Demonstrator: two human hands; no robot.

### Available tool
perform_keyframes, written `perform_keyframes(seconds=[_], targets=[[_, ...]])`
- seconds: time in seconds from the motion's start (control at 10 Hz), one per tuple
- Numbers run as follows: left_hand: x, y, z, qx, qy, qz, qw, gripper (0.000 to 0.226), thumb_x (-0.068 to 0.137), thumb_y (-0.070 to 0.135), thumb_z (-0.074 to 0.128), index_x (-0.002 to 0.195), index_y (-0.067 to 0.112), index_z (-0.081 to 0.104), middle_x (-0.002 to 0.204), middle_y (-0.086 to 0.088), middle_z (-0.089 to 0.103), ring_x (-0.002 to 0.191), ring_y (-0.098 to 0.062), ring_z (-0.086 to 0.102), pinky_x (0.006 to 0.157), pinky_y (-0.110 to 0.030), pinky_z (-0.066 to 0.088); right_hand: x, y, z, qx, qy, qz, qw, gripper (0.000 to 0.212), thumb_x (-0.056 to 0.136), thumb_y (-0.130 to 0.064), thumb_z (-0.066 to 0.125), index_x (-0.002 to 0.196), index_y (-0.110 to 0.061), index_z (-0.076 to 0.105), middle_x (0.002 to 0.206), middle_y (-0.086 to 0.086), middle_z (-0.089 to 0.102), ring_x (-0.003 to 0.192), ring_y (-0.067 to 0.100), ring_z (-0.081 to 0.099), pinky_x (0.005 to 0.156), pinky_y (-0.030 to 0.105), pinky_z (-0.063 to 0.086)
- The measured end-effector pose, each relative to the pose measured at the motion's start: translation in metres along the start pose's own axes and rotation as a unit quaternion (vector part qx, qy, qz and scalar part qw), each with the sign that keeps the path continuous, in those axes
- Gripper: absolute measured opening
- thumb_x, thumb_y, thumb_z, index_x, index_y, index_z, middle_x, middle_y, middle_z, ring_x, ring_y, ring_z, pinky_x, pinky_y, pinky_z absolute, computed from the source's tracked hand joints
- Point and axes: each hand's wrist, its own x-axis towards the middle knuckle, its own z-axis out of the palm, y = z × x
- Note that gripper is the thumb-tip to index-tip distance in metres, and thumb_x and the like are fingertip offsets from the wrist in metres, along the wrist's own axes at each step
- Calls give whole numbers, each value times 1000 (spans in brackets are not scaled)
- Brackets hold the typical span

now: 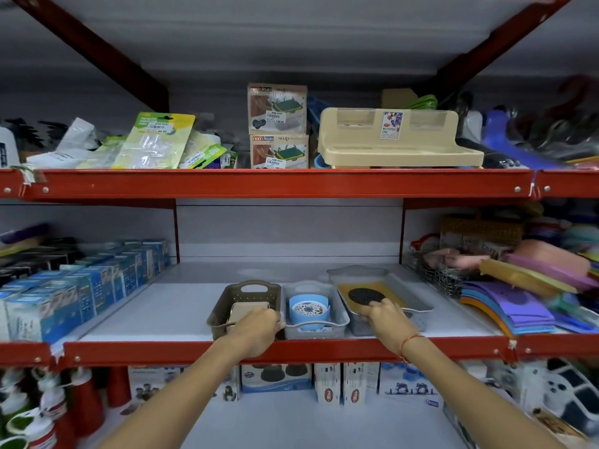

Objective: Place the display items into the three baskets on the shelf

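Observation:
Three baskets stand side by side on the middle shelf. The brown basket (pixel 227 296) on the left holds a beige item (pixel 248 308). In the clear middle basket (pixel 340 315) sits a blue round holder (pixel 309 311). The grey right basket (pixel 356 273) lies angled, with a yellow tray (pixel 392 296) and a black mesh disc (pixel 364 295) inside. My left hand (pixel 256 328) grips the brown basket's front right corner. My right hand (pixel 387 315) is closed on the grey basket's front edge, fingers touching the disc.
Blue boxes (pixel 81 286) fill the shelf's left side. Coloured mats and a wire basket (pixel 447 277) crowd the right. The red shelf edge (pixel 291 350) runs under my wrists. Above stand a beige rack (pixel 398 140) and soap dispenser boxes (pixel 277 124).

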Motion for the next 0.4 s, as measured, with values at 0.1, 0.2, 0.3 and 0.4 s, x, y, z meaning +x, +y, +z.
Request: perform_keyframes(seconds=[0.1, 0.2, 0.3, 0.4], targets=[[-3, 3, 1, 12, 0, 2, 1000, 31, 100, 27, 34, 111, 9, 56, 111, -16, 65, 102, -29, 58, 87, -39, 46, -11, -8, -3, -19, 6, -5, 1000, 29, 92, -1, 42, 110, -15, 60, 111, 8, 63, 104, 29, 54, 99, 41, 39], [-11, 11, 1, 32, 5, -3, 999, 33, 100, 27, 33, 113, 6, 54, 113, -18, 64, 104, -32, 58, 87, -41, 46, -23, -13, -10, -22, 5, -7, 1000, 35, 89, 5, 41, 113, -14, 58, 113, 8, 62, 105, 27, 55, 103, 42, 38], [-16, 20, 4, 49, 11, -4, 999, 31, 99, 26, 37, 115, 6, 53, 117, -17, 63, 107, -30, 57, 90, -41, 45, -32, -16, -19, -33, -12, -8, 999, 38, 88, 7, 40, 115, -11, 57, 116, 11, 61, 108, 27, 55, 103, 42, 38], [-24, 28, 7, 49, 22, -16, 998, 32, 98, 27, 39, 120, 6, 51, 122, -15, 61, 111, -28, 55, 95, -40, 46, -40, -24, -28, -35, -25, -6, 999, 39, 86, 6, 40, 119, -8, 55, 121, 13, 60, 112, 29, 55, 105, 43, 36]])
